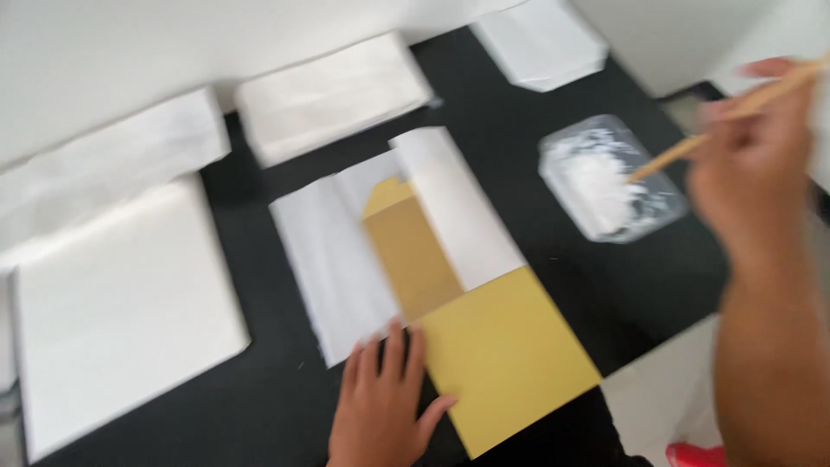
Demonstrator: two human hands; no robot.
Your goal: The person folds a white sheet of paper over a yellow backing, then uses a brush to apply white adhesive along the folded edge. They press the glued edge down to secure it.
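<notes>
**Ana:** Two hands at work here. The left hand lies flat, fingers spread, pressing down where the white sheet meets the gold card near the front edge of the black tabletop.

**Ben:** And the right hand?

**Ana:** It pinches a thin wooden stick, its tip down in the clear dish of white paste, to the right of the card. The view is blurred, so I cannot tell how much paste sits on the tip.

**Ben:** What makes for a clean job at this point?

**Ana:** As I judge it, a small load on the stick, wiped against the dish rim so nothing drips on the black surface on the way across. The flat hand should keep its weight on, since the folded gold strip lies over the white sheet and both look light enough to slide.

**Ben:** Anything close by to mind?

**Ana:** Paper stacks lie along the far side and a big white pad at the left. All sit apart from the dish, so stray paste should not reach them if the stick travels low and straight.
</notes>
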